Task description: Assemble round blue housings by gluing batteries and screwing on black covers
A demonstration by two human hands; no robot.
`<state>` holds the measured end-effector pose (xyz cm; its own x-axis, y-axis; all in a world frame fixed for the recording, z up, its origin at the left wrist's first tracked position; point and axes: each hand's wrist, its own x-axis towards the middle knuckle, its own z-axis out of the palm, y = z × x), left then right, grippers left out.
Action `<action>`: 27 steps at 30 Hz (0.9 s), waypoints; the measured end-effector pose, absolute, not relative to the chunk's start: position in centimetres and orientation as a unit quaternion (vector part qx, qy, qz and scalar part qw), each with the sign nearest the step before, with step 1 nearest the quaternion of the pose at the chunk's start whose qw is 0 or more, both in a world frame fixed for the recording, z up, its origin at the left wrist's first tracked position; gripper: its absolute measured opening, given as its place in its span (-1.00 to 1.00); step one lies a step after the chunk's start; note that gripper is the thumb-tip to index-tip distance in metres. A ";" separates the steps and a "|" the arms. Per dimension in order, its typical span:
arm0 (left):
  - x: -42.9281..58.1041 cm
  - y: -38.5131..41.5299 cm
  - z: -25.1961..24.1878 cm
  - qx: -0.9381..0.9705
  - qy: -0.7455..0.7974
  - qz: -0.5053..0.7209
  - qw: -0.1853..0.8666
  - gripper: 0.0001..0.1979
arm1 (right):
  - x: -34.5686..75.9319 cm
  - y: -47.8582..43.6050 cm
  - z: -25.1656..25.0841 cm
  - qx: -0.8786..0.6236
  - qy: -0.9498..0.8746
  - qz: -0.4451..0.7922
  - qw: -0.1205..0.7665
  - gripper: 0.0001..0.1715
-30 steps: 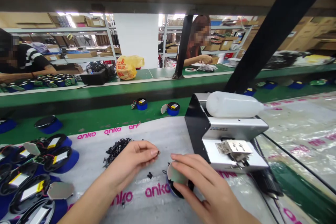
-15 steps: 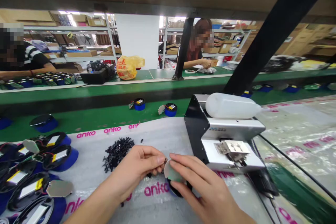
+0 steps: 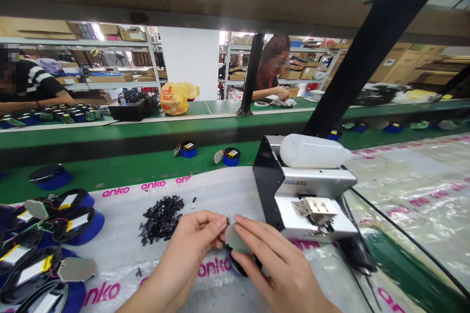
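Note:
Near the middle of the bench, my right hand [image 3: 273,259] is closed with fingers and thumb on a flat grey circuit board [image 3: 237,240], its broad face towards me. Beside the board's left edge, my left hand [image 3: 196,242] pinches a small dark piece [image 3: 228,221], too small to name. Under the board sits a round blue-and-black housing [image 3: 238,266], mostly covered by my right fingers. A heap of small black plastic parts [image 3: 161,220] lies on the plastic sheet [image 3: 127,210], just beyond my left hand.
Several blue housings with batteries [image 3: 79,225] crowd the left side. A silver machine [image 3: 312,190] carrying a white bottle [image 3: 314,150] stands at right, a screwdriver-like tool [image 3: 363,259] beside it. More housings [image 3: 231,156] sit on the green belt [image 3: 121,164]. Two people work across it.
The camera view has shifted slightly, so the bench and machine appear a little further left. Both hands stay together at the board, with almost the same hold.

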<state>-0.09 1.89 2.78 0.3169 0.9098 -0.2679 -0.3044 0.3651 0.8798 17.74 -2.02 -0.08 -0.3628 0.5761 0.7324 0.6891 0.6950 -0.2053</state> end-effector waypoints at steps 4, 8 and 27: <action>0.0 1.7 2.6 0.358 0.403 0.430 0.724 -0.63 | 17.4 -2.1 0.2 -0.384 -0.818 -0.085 0.419 -0.67; -0.6 2.1 3.2 0.430 0.432 0.390 0.690 -0.69 | 17.4 -2.1 0.6 -0.370 -0.826 -0.091 0.416 -0.71; -1.0 2.1 2.1 0.748 0.361 0.237 0.504 -0.17 | 18.9 -3.3 4.5 -0.472 -0.783 0.182 0.362 -0.48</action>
<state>-1.04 2.08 2.13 0.6275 0.7786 -0.0085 0.3011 -0.2325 0.9248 18.92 -3.30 4.46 -0.2918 0.8712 0.3948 0.6082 0.4876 -0.6263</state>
